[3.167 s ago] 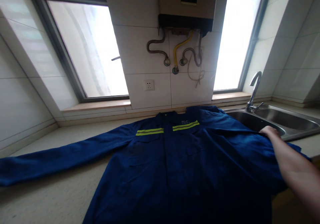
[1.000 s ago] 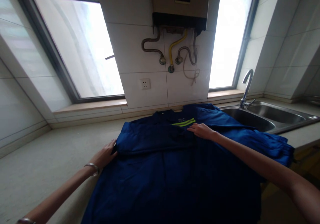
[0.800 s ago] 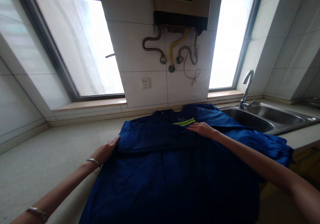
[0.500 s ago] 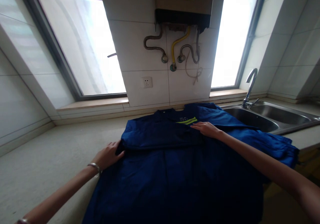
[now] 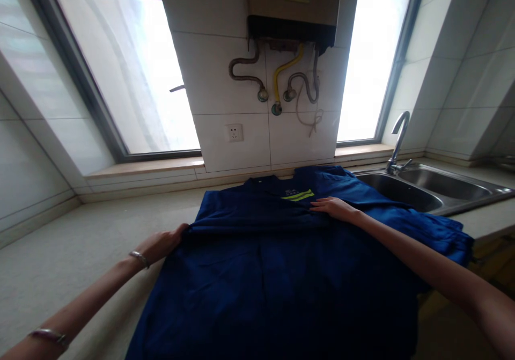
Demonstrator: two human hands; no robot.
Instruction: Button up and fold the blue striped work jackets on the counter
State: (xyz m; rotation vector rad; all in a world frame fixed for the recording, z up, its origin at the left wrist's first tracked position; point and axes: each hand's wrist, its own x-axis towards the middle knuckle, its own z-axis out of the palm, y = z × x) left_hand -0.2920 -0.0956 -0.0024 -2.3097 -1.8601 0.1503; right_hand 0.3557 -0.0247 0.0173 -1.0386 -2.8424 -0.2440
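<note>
A dark blue work jacket [image 5: 257, 274] lies spread over the countertop, its collar toward the wall and its lower part reaching down toward me. A yellow-green stripe [image 5: 298, 195] marks its chest. At the jacket's left edge my left hand [image 5: 169, 240] is closed, pinching a fold of the cloth. My right hand [image 5: 332, 208] rests flat on the chest just below the stripe, fingers stretched out. The sleeve on the right spreads beside the sink, toward the counter's front edge.
A steel double sink [image 5: 446, 210] with a curved faucet [image 5: 399, 140] is set in the counter at right. Pale countertop [image 5: 80, 258] extends on the left. A water heater [image 5: 292, 11] with hoses hangs on the tiled wall between two windows, above a socket [image 5: 234, 132].
My left hand has closed on the jacket's left edge and pulled it outward to the left. The right hand stays nearly in place on the chest.
</note>
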